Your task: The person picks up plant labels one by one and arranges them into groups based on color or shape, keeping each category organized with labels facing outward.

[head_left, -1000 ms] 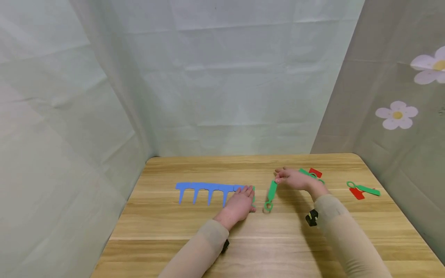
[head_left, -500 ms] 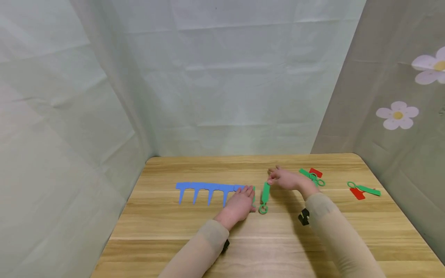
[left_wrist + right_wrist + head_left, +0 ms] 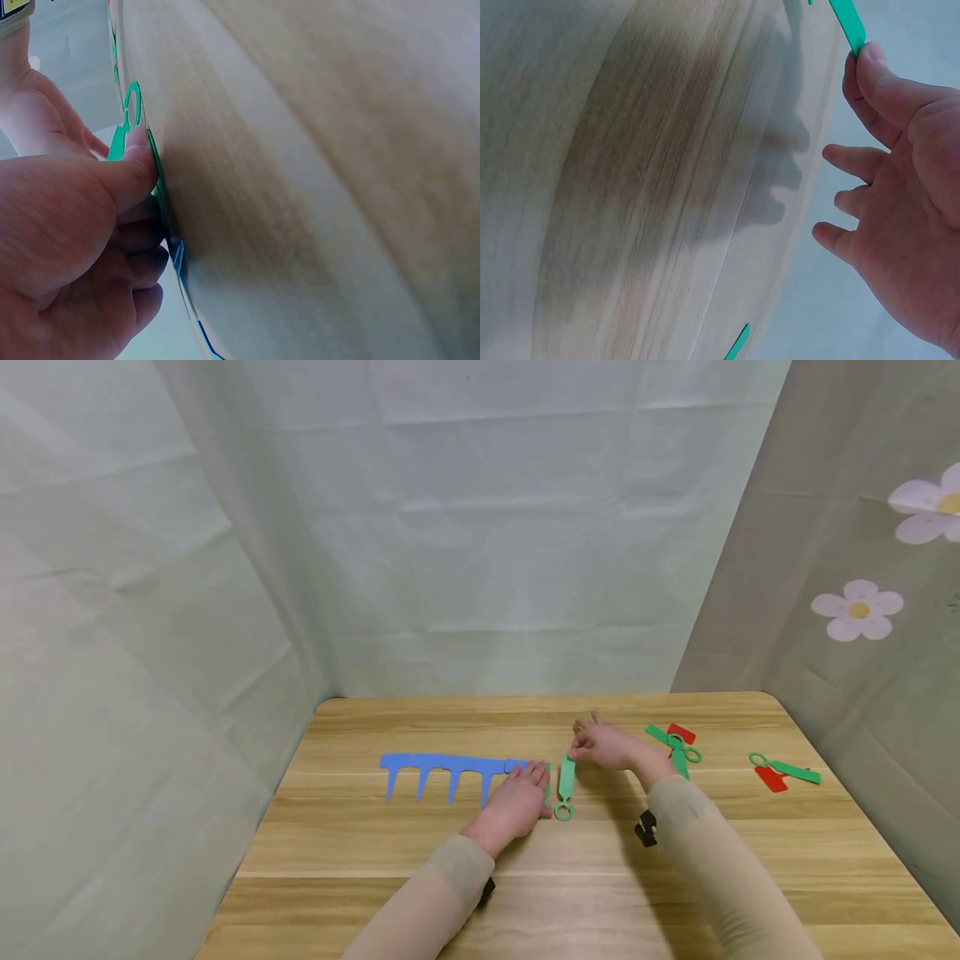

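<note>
Flat blue T-shaped pieces (image 3: pixel 442 763) lie edge to edge in a row on the wooden table. At the row's right end my left hand (image 3: pixel 517 797) rests with fingers extended, covering part of the blue and most of a green piece (image 3: pixel 548 777) beside it. My right hand (image 3: pixel 609 746) pinches the upper end of a flat green tag with a ring (image 3: pixel 566 779) between thumb and index finger; its other fingers are spread. The ring points toward me, and the tag stands just right of the left hand. In the right wrist view the pinched green tag (image 3: pixel 847 22) is partly cut off.
Right of the right hand lies a small pile of green ring tags (image 3: pixel 678 758) with a red piece (image 3: pixel 681 732). Farther right, another green ring tag (image 3: pixel 795 771) overlaps a red piece (image 3: pixel 771 778). Hanging cloth (image 3: pixel 480 568) walls the table's back and sides.
My right hand has moved left with the green tag, bringing it close to the left hand and more upright in view. The left hand has stayed in place.
</note>
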### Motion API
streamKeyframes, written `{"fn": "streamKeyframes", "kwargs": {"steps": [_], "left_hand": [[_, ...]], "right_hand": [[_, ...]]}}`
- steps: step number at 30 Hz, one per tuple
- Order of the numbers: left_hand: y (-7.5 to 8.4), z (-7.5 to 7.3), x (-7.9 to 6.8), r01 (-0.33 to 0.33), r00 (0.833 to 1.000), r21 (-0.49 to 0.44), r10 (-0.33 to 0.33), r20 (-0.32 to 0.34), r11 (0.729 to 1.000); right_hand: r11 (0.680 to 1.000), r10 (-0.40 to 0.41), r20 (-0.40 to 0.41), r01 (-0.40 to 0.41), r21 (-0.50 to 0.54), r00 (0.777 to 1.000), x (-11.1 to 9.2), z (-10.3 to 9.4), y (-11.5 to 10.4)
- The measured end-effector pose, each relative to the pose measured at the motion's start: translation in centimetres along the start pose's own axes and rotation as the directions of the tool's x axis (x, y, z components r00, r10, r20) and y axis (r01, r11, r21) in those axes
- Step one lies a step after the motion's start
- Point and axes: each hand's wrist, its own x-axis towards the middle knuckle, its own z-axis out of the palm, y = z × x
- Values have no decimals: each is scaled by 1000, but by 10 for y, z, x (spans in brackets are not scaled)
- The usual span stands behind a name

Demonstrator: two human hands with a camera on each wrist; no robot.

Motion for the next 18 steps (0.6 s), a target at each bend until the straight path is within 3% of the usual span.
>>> {"fn": "streamKeyframes", "kwargs": {"steps": [18], "left_hand": [[1,-1,-1,-5,1000,30,5,-3,1000]], "right_hand": [[990,15,-3,-15,-142,1000,13,13,-8]]}}
